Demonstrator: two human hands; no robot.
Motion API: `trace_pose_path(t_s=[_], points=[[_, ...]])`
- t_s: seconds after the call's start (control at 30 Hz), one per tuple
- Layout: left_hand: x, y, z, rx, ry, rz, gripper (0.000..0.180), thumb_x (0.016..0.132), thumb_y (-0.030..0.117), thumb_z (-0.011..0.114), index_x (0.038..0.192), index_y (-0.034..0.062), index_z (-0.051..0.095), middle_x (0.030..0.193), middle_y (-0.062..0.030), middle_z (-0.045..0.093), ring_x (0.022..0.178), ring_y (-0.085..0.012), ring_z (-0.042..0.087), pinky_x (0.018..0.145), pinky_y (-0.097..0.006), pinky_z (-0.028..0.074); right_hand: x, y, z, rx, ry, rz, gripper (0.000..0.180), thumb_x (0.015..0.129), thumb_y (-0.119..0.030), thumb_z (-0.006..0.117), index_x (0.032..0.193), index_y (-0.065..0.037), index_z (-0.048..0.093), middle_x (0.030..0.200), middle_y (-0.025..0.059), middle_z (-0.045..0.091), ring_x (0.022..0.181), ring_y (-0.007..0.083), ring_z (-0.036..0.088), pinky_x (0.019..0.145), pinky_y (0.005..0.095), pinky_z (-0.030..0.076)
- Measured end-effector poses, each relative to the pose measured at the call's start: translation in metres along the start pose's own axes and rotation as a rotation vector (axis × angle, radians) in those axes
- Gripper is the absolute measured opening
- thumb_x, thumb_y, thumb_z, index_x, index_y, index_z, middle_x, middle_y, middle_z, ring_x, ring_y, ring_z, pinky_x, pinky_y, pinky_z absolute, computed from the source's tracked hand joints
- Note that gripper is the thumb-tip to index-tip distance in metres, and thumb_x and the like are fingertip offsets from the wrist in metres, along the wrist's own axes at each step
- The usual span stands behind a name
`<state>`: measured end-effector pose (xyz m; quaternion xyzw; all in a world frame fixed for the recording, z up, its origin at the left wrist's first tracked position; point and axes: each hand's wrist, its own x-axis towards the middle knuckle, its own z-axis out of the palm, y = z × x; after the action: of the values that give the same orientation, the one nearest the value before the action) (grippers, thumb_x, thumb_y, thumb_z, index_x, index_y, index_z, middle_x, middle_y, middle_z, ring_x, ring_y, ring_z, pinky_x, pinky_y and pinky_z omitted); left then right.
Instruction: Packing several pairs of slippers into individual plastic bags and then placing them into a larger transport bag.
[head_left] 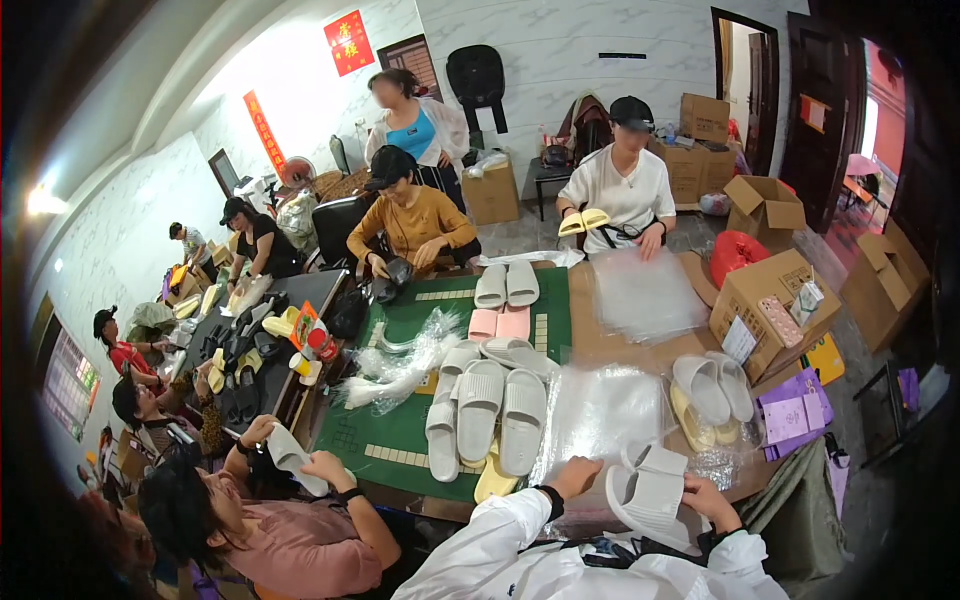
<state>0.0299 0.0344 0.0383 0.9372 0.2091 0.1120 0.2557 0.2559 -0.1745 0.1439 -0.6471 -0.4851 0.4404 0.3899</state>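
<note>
My right hand (710,501) grips a pair of light grey slide slippers (648,500) by the side, near the front edge of the table. My left hand (577,478) is closed, thumb and fingers together, over the lower part of a stack of clear plastic bags (605,415). Whether a bag edge is between its fingers, I cannot make out. Left of the bags lies a heap of grey slippers (480,400), with a yellow slipper (495,478) partly under it. Beyond the heap is a pink pair (498,323).
Grey slippers (703,390) rest on yellow ones at the right, beside purple bags (795,410) and a cardboard box (775,305). Clear strips (405,360) lie on the green mat (350,435). A co-worker (290,530) sits close on my left; others work across the table.
</note>
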Motion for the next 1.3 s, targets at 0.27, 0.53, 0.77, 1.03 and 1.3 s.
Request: trace_pose_path(t_s=[0.27, 0.53, 0.77, 1.03, 1.3], points=[[-0.032, -0.033, 0.033, 0.155, -0.158, -0.002, 0.039, 0.077, 0.031, 0.059, 0.108, 0.0076, 0.058, 0.119, -0.0159, 0.045, 0.107, -0.0323, 0.045, 0.088, -0.042, 0.039, 0.001, -0.001, 0.002, 0.076, 0.068, 0.021, 0.025, 0.074, -0.006, 0.061, 0.098, 0.0, 0.063, 0.1, 0.0078, 0.06, 0.096, 0.0184, 0.055, 0.084, 0.0276, 0.04], [-0.036, -0.038, 0.037, 0.082, -0.15, -0.177, 0.039, 0.076, 0.02, 0.055, 0.111, 0.0014, 0.05, 0.114, -0.0138, 0.051, 0.106, -0.0282, 0.049, 0.089, -0.04, 0.038, 0.011, 0.013, 0.01, 0.026, 0.025, -0.017, 0.025, 0.074, -0.007, 0.062, 0.097, 0.0, 0.063, 0.1, 0.0071, 0.06, 0.095, 0.0176, 0.055, 0.084, 0.0272, 0.04], [-0.018, -0.012, 0.003, 0.231, -0.147, -0.074, 0.044, 0.073, 0.012, 0.054, 0.115, 0.0006, 0.046, 0.117, -0.0106, 0.048, 0.102, -0.0268, 0.048, 0.086, -0.038, 0.039, 0.016, 0.007, 0.013, -0.04, -0.093, -0.023, 0.025, 0.075, -0.008, 0.06, 0.098, 0.0, 0.063, 0.105, 0.0066, 0.059, 0.097, 0.018, 0.054, 0.086, 0.0269, 0.039], [-0.001, 0.009, -0.029, 0.289, 0.1, -0.035, 0.07, 0.07, 0.011, 0.058, 0.133, 0.0035, 0.028, 0.134, -0.0082, 0.035, 0.116, -0.0283, 0.038, 0.097, -0.046, 0.029, 0.024, 0.013, 0.022, 0.04, -0.134, -0.038, 0.024, 0.077, -0.009, 0.059, 0.099, 0.0, 0.063, 0.105, 0.0068, 0.059, 0.097, 0.0178, 0.054, 0.085, 0.0274, 0.04], [0.009, 0.029, -0.029, 0.054, 0.217, 0.015, 0.072, 0.071, 0.007, 0.055, 0.136, 0.0036, 0.024, 0.136, -0.0108, 0.031, 0.124, -0.0298, 0.029, 0.101, -0.048, 0.022, 0.027, 0.018, 0.028, -0.048, 0.119, 0.138, 0.029, 0.075, -0.012, 0.061, 0.103, -0.004, 0.062, 0.104, 0.0099, 0.06, 0.095, 0.0169, 0.055, 0.081, 0.028, 0.042]])
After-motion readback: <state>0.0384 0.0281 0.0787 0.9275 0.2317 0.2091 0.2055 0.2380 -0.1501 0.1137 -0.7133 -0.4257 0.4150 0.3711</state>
